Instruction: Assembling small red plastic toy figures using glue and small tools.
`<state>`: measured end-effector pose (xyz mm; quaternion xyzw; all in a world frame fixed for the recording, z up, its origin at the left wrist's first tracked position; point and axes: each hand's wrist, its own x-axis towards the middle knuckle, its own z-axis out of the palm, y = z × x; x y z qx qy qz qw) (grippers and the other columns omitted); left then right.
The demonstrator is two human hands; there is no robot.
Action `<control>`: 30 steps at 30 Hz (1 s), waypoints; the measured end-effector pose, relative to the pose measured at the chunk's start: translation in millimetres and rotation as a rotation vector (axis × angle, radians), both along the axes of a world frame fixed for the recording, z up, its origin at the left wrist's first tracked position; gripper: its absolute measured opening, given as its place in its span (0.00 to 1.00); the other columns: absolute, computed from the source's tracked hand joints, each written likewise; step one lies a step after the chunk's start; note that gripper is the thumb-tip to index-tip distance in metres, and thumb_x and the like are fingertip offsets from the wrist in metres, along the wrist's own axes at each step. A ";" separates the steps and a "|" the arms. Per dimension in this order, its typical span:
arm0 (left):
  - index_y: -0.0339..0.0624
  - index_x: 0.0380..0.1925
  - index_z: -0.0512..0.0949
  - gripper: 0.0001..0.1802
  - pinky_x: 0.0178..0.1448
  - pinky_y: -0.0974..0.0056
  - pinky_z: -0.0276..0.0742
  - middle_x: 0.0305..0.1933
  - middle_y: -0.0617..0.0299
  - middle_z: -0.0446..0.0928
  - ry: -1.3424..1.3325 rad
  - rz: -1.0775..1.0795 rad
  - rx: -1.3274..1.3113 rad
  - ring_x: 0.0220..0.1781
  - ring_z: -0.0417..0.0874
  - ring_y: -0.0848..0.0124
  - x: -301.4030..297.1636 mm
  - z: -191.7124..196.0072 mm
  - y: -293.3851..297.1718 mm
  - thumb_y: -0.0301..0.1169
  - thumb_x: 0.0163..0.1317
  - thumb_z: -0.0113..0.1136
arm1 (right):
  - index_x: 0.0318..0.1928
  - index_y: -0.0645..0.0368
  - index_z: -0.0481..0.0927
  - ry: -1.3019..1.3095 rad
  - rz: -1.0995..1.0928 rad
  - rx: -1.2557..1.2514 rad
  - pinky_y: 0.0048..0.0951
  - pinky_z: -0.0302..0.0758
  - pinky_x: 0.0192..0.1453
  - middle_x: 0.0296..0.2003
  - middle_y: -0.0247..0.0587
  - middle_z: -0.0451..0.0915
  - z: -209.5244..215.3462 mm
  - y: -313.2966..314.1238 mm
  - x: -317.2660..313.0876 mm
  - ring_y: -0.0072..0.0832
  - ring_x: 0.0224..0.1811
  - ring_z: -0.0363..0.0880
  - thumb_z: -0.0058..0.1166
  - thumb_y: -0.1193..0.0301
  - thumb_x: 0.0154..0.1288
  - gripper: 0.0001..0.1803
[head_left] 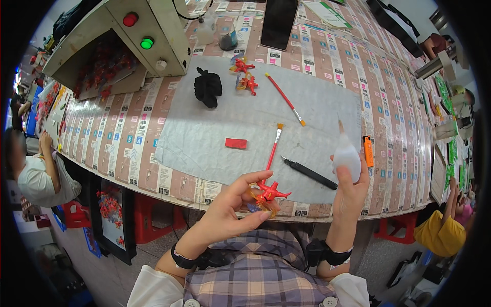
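Note:
My left hand [227,210] is closed on a small red figurine [272,192] with clear orange and purplish parts, near the table's front edge. The fingers cover part of it. In my right hand [352,194] is a white squeeze bottle [347,153], held upright with its thin needle tip pointing up. A flat brush with a red handle [273,151] lies just beyond the figurine, and a black craft knife [312,173] rests between my hands. An orange lighter [367,151] lies to the right of the bottle.
On the grey sheet [204,148] lie a red block [236,144], a black cloth [207,88], a second brush [285,100] and more red figurines [245,77]. A metal box machine [163,41] stands at back left. Behind the sheet are a phone [279,25] and a jar [227,38].

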<state>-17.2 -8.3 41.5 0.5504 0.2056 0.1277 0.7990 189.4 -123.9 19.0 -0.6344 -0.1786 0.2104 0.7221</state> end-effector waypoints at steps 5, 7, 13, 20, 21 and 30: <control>0.35 0.63 0.55 0.35 0.56 0.64 0.70 0.43 0.52 0.78 0.019 -0.001 0.081 0.48 0.79 0.69 0.0 1.3 0.7 0.27 0.57 0.58 | 0.48 0.64 0.70 0.086 0.205 0.055 0.20 0.70 0.41 0.38 0.36 0.75 13.4 -8.4 -9.8 0.19 0.40 0.73 0.64 0.66 0.53 0.25; 0.35 0.64 0.55 0.35 0.56 0.64 0.71 0.43 0.52 0.78 0.025 0.012 0.051 0.47 0.79 0.69 -0.7 0.6 0.0 0.28 0.57 0.58 | 0.49 0.63 0.69 0.050 0.187 0.065 0.19 0.70 0.36 0.35 0.35 0.75 13.3 -8.6 -14.2 0.20 0.36 0.74 0.65 0.60 0.51 0.29; 0.35 0.64 0.55 0.36 0.49 0.64 0.76 0.41 0.50 0.78 -0.035 0.045 -0.276 0.40 0.82 0.67 -0.6 4.6 0.6 0.33 0.59 0.58 | 0.50 0.64 0.68 0.005 0.078 0.076 0.17 0.71 0.28 0.36 0.37 0.76 3.8 0.4 -22.0 0.19 0.31 0.75 0.65 0.58 0.53 0.31; 0.37 0.65 0.54 0.32 0.42 0.66 0.78 0.41 0.48 0.78 -0.138 -0.033 -0.319 0.36 0.81 0.69 -7.9 -11.0 8.6 0.36 0.64 0.51 | 0.48 0.67 0.71 -0.029 0.178 -0.177 0.20 0.71 0.40 0.39 0.39 0.78 -9.8 12.5 -0.5 0.19 0.36 0.75 0.58 0.71 0.58 0.20; 0.37 0.65 0.54 0.32 0.41 0.66 0.78 0.41 0.48 0.78 -0.141 -0.042 -0.315 0.34 0.81 0.69 -8.0 -11.4 9.3 0.37 0.64 0.51 | 0.47 0.67 0.72 -0.045 0.174 -0.200 0.21 0.70 0.42 0.37 0.38 0.78 -12.4 15.3 2.2 0.20 0.37 0.74 0.58 0.72 0.58 0.18; 0.36 0.63 0.58 0.30 0.29 0.72 0.75 0.33 0.53 0.76 -0.168 -0.060 -0.529 0.28 0.78 0.72 -5.9 -9.6 12.3 0.39 0.65 0.48 | 0.48 0.64 0.69 -0.489 0.094 -0.540 0.26 0.70 0.43 0.38 0.45 0.77 -37.6 15.5 19.6 0.29 0.39 0.76 0.58 0.72 0.57 0.20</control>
